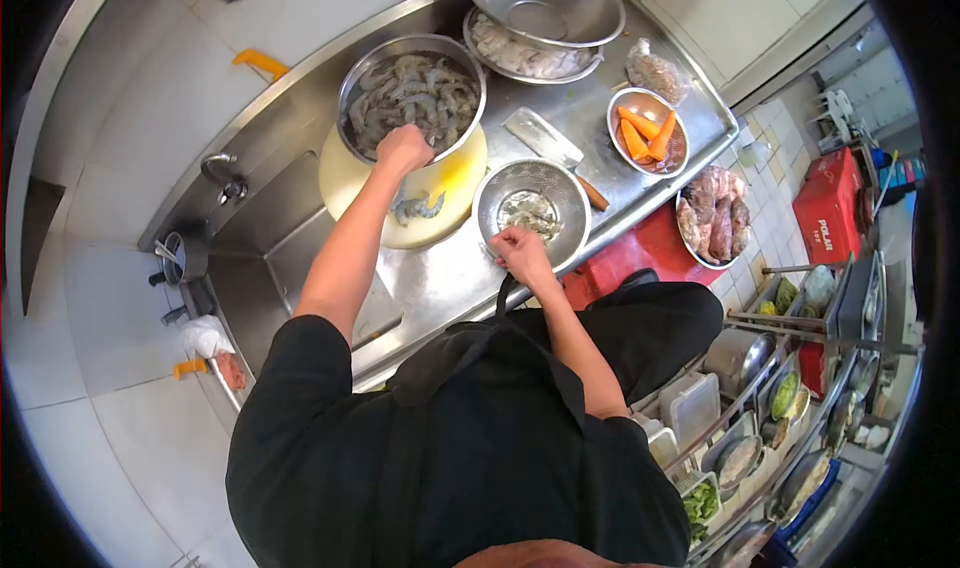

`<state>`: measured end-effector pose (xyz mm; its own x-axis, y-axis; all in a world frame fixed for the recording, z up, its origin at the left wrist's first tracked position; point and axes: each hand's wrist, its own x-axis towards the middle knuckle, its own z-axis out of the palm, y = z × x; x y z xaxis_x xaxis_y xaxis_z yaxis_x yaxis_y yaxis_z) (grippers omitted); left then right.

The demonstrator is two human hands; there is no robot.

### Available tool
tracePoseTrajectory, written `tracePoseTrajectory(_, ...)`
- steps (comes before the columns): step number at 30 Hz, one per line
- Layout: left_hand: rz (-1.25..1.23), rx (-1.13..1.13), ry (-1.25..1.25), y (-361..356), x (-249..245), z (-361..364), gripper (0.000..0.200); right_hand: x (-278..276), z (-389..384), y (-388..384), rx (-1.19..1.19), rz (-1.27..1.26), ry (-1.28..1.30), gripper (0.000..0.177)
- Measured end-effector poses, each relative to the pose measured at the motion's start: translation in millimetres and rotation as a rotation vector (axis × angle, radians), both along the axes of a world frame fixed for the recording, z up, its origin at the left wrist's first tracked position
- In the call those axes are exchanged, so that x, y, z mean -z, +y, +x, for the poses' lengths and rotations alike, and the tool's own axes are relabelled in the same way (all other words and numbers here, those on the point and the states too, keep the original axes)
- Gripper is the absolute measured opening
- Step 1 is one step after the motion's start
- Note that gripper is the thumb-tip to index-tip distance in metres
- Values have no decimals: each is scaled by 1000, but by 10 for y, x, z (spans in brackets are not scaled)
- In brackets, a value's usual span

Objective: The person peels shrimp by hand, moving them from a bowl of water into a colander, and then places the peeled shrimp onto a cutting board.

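Note:
My left hand (405, 149) is closed at the near rim of a large metal bowl (478, 113) filled with raw grey shrimp (415, 93). What its fingers hold is hidden. Beneath that bowl lies a round, pale cutting board (335, 183) with a yellow stain. Several loose shrimp (420, 208) rest on the board. Over the near edge of a perforated metal colander (570, 203), my right hand (522, 255) has its fingers pinched together; I cannot make out anything between them. A small heap of shrimp pieces (530, 213) sits at the colander's bottom.
Behind the colander lies a cleaver (543, 136). Carrots (648, 133) fill a small basket to the right. At the back, a metal bowl (545, 3) leans over another with pale seafood (530, 53). A sink basin (275, 288) is at left, shelves (760, 388) at right.

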<state>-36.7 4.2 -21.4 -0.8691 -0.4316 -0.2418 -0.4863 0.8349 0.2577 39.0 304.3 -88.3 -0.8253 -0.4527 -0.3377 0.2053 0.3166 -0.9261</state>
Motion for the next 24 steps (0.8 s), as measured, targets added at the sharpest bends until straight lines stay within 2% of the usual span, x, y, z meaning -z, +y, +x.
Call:
tracePoseTrajectory(3, 27, -7, -15, -15, -25, 43, 34, -80, -12, 47, 28, 30, 50, 25)
tracePoseTrajectory(8, 161, 27, -22, 122, -382, 211, 38, -22, -15, 81, 49, 19, 38, 24)
tracePoseTrajectory(11, 106, 54, -106, -13, -98, 80, 40, 4, -29, 48, 22, 29, 14, 21)
tracePoseTrajectory(14, 140, 68, -124, -59, -46, 51, 43, -4, -26, 36, 3, 49, 20, 23)
tracePoseTrajectory(17, 172, 24, 50, -33, -260, 189, 40, -146, -33, 54, 21, 44, 34, 24)
tracePoseTrajectory(20, 250, -43, 383, 49, -559, 344, 34, -186, -92, 76, 68, 11, 29, 23)
tracePoseTrajectory(21, 242, -26, 445, 119, -687, 386, 26, -234, -100, 75, 105, -25, 14, 23)
tracePoseTrajectory(23, 304, 112, 645, 227, -745, 448, 24, -286, -129, 80, 164, -97, -52, 23)
tracePoseTrajectory(24, 339, 183, 746, 293, -763, 475, 23, -342, -134, 82, 178, -114, 13, 22)
